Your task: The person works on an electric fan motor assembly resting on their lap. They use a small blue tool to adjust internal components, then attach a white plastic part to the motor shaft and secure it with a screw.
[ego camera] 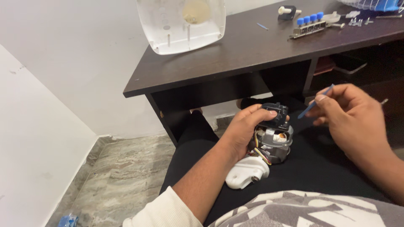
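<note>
Grey-black motor (273, 138) with yellow, red wires; white plastic base (246, 172); thin blue stick (315, 101); dark brown desk (235, 54); blue switch buttons (310, 19); grey marbled floor (122, 176).

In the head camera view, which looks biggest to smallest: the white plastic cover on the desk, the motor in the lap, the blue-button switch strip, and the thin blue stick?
1. White plastic cover
2. Motor, held by the left hand; it sits nearer the camera, so its true rank is unsure
3. Blue-button switch strip
4. Thin blue stick, pinched in the right hand

Both hands (248, 130) (349, 115) raised, fingers apparently curled.
</note>
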